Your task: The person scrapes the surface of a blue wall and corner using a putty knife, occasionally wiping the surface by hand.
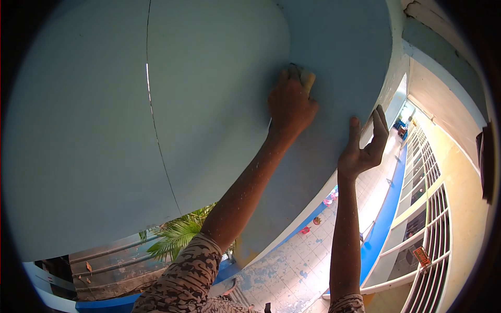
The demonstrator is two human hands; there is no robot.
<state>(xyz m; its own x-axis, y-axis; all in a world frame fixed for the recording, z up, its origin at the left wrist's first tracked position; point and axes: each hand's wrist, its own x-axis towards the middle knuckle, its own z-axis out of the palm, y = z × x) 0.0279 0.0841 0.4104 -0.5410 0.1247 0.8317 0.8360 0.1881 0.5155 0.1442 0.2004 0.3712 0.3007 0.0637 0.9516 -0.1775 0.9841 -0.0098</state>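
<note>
My left hand (292, 104) reaches up to the blue-grey painted wall (219, 94), its fingers closed around a small pale tan block (309, 82). A darker strip shows at the block's top, and most of it is hidden under the fingers; I cannot tell its exact kind. Lower and to the right, my right hand (362, 151) rests at the wall's outer edge. Its thumb points up along the blue-grey face and the other fingers reach round the edge, apart from the thumb. Nothing shows in that hand.
A thin dark crack (155, 122) runs down the wall at left. Below lies a tiled walkway (292, 266) with worn paint, flanked by barred windows (428, 208) on the right. Green palm leaves (180, 235) stand behind my left forearm. An orange sign (421, 256) hangs on the bars.
</note>
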